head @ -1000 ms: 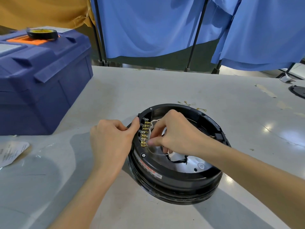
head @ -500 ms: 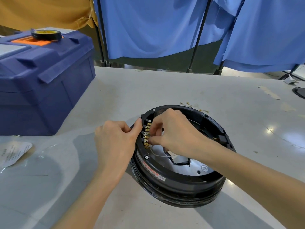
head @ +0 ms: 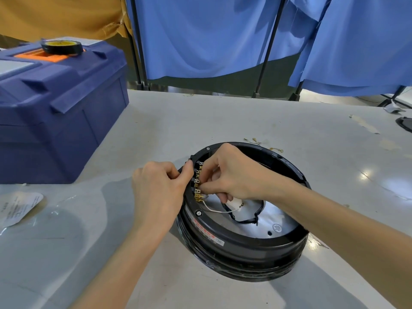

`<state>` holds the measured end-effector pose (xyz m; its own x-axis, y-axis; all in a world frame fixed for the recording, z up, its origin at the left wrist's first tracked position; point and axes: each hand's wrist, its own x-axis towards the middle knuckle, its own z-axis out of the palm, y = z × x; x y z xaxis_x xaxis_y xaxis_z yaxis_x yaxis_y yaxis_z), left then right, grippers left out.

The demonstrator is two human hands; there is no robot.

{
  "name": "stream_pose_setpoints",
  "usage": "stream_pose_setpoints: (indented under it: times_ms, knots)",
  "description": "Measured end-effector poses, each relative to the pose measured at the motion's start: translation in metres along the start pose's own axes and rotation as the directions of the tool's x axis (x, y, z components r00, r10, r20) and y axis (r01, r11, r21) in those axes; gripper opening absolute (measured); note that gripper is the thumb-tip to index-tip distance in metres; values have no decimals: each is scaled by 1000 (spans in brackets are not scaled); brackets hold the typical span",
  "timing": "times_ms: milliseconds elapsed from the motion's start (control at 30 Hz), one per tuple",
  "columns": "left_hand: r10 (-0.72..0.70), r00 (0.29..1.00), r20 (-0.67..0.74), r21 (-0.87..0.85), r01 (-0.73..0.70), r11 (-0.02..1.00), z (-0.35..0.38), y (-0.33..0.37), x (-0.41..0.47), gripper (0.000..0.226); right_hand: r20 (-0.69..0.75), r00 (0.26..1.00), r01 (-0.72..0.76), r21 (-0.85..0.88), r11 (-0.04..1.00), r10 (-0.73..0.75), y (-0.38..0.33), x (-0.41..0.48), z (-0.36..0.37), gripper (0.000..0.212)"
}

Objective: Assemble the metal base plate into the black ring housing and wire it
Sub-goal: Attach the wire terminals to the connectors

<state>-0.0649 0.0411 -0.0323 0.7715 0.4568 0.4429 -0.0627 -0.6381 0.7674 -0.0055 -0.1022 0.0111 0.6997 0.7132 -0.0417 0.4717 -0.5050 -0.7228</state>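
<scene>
Background: blue cloths (head: 200, 36) hang on black stands behind the grey table (head: 223, 121), far beyond the housing.
Head view, black ring housing (head: 245, 248): it lies flat on the table close to the person, open side up, so the wiring side can be reached.
Metal base plate (head: 276, 217): already seated at the bottom inside the housing; I judge the fitting done and the wiring in hand.
Brass terminals (head: 197, 186): a row on the inner left rim of the housing.
Left hand (head: 160, 188): thumb pressed on the housing rim just outside the row, fingers curled; it holds the rim, probably so the housing does not turn.
Right hand (head: 234, 177): reaches into the housing, thumb and forefinger closed narrow on one terminal (whether a wire end sits between them I cannot tell).
White wire (head: 214, 210): runs from the lowest terminal toward the plate's middle, beside a black wire (head: 245, 219).
Blue toolbox (head: 62, 112): left of the housing, well apart, a tape roll (head: 62, 46) on its lid.
</scene>
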Motion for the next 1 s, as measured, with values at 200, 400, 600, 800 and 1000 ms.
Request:
stream_pose_setpoints:
  times_ms: [200,400,600,800,1000]
  knots:
    - [-49,999,-7,2,49,999,-1,-2,3,56,-41,999,-21,84,996,25,7,0,-5,6]
    - [-73,994,-87,23,75,997,3,-1,17,36,-395,918,33,133,991,22,28,-7,-42,9]
    - [-8,994,107,106,-4,994,19,9,36,20,-596,771,-180,132,975,224,86,11,-97,6]
    - [13,952,306,111,-49,993,30,16,54,13,-475,795,-439,-19,898,378,136,35,-95,33]
    - [30,937,348,40,-47,998,32,11,54,19,-529,739,-516,-48,855,417,150,51,-86,42]
